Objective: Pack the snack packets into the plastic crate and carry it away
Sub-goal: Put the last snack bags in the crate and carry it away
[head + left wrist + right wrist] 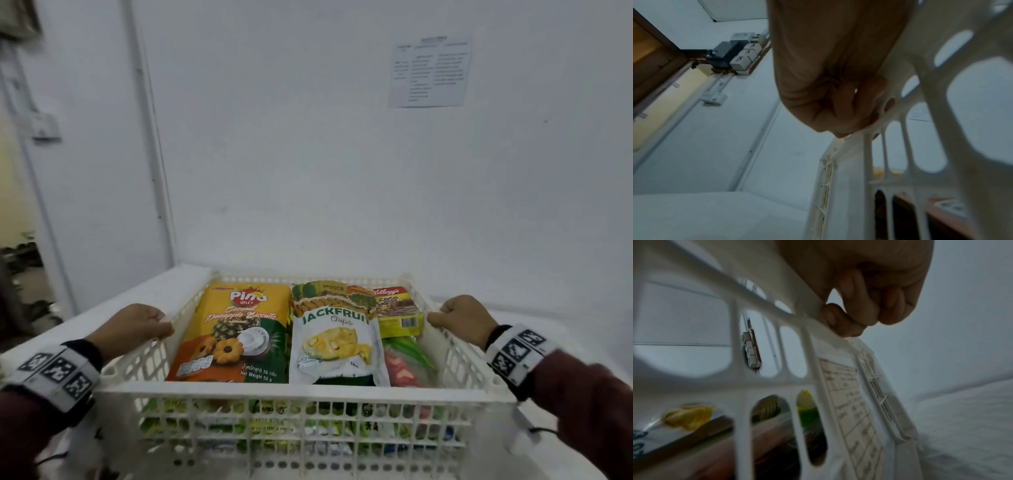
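A white slatted plastic crate [301, 389] sits in front of me, full of snack packets. On top lie an orange Pina biscuit packet [236, 329], a white Jackfruit Chips bag [337, 342] and a yellow Coco Pops packet [397, 310]; more packets show through the near wall. My left hand [142, 325] grips the crate's left rim [900, 68], fingers curled under it. My right hand [459, 317] grips the right rim [797, 308] the same way. Whether the crate touches the surface below is hidden.
A white surface [561, 329] lies under and around the crate, against a white wall [308, 154] close behind. A printed sheet [430, 70] is stuck on the wall at upper right. A doorway [20, 240] opens at far left.
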The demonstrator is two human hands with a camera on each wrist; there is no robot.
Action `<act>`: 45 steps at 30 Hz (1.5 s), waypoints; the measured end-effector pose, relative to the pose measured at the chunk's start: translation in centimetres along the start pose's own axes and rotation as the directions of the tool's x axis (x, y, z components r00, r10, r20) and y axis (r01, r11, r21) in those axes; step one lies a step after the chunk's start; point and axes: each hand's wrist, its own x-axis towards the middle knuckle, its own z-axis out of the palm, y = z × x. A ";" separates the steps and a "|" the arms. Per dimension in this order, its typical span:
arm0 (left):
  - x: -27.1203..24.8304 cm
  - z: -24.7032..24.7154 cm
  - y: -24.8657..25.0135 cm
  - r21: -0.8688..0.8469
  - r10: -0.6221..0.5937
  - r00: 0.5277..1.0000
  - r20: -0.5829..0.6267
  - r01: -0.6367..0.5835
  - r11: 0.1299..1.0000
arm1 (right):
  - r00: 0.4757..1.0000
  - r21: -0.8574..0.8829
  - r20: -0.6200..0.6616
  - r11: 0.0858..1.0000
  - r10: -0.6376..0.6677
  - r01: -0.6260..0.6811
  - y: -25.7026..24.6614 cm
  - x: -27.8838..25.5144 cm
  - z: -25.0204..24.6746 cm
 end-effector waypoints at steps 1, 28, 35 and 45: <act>0.4 -0.9 -1.5 0.004 -0.006 1.000 -0.010 0.006 1.000 | 1.000 0.010 0.007 1.000 -0.011 0.011 -1.3 0.2 1.3; 26.9 -3.7 -12.3 0.184 0.039 0.982 0.187 -0.074 0.980 | 0.985 -0.068 -0.130 0.990 0.111 -0.120 -11.8 13.0 16.7; 33.3 -2.4 -11.9 0.206 0.110 0.968 0.228 -0.158 0.966 | 0.970 -0.091 -0.182 0.980 0.161 -0.180 -12.0 16.2 17.6; 36.8 -1.3 -12.8 0.101 0.160 0.957 0.243 -0.189 0.977 | 0.958 -0.175 -0.128 0.945 0.257 -0.277 -13.0 17.0 17.5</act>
